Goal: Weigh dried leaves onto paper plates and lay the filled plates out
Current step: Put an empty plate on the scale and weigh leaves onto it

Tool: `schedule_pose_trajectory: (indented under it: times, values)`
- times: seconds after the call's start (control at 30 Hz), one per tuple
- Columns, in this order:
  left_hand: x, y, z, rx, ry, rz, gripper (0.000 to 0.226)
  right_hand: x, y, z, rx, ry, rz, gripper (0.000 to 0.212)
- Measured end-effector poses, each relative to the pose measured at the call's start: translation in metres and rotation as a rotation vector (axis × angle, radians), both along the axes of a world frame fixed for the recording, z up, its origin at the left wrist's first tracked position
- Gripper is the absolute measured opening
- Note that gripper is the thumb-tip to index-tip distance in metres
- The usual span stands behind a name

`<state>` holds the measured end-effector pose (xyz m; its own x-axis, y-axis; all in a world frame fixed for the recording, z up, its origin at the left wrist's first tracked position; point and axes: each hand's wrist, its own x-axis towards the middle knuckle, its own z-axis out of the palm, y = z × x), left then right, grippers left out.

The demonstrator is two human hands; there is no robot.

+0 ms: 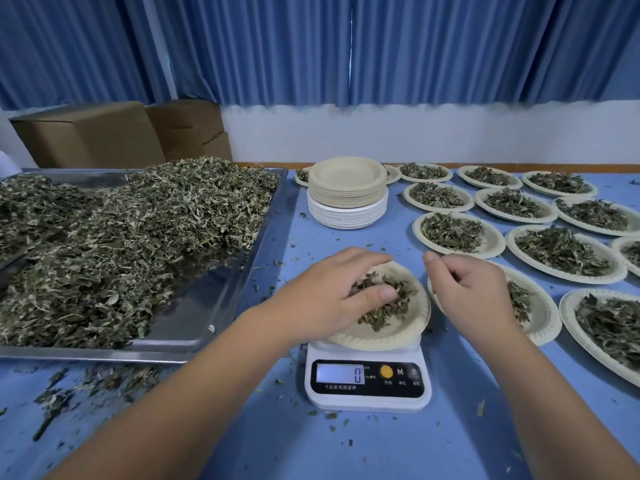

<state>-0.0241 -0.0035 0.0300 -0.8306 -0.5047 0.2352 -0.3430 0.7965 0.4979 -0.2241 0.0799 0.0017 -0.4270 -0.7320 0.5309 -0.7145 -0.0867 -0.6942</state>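
My left hand (332,289) is curled down over a clump of dried green leaves (377,315), thumb and fingers gathered round it. The clump lies in the round beige paper plate (391,336) that sits on the white digital kitchen scale (367,400), whose display reads 0. My right hand (471,292) hovers just beside that plate's right rim with fingers curled inward; I cannot tell whether it pinches anything. To my left, a large shiny steel tray (194,317) holds a loose heap of leaves (121,237). Behind the scale stands a stack of empty paper plates (347,192), beige over white. Filled paper plates (561,251) lie in rows to the right on the blue tabletop (346,445).
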Motion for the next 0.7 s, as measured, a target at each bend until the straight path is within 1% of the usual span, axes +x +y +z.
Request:
schedule_pose_trajectory:
  times: [0.17,0.2,0.3,0.33,0.4,0.47,0.53,0.63,0.7]
  values:
    - [0.019,-0.015,0.006,-0.002,0.07,0.079,0.062,0.004,-0.003,0.001,-0.019,0.034,0.035,0.055]
    - [0.021,-0.021,0.008,-0.017,0.079,0.108,0.058,0.005,-0.003,0.001,-0.018,0.036,0.038,0.056]
    - [0.029,-0.047,0.012,-0.093,0.141,0.217,0.029,0.004,-0.004,0.0,-0.017,0.034,0.038,0.056]
    - [0.031,-0.058,0.014,-0.13,0.163,0.265,0.026,0.004,-0.004,0.0,-0.019,0.03,0.039,0.056]
    - [0.039,-0.084,0.018,-0.217,0.155,0.371,0.028,0.005,-0.005,0.0,-0.023,0.031,0.04,0.056]
    - [0.05,-0.112,0.02,-0.29,0.086,0.465,0.034,0.005,-0.006,0.0,-0.021,0.033,0.038,0.055]
    - [0.063,-0.142,0.02,-0.311,-0.029,0.545,0.045,0.005,-0.006,0.0,-0.011,0.036,0.034,0.054]
    - [0.079,-0.174,0.014,-0.32,-0.337,0.663,0.068,0.004,-0.005,0.001,-0.008,0.04,0.029,0.053]
    - [0.084,-0.186,0.006,-0.263,-0.504,0.687,0.08,0.003,-0.005,0.0,-0.009,0.038,0.023,0.054]
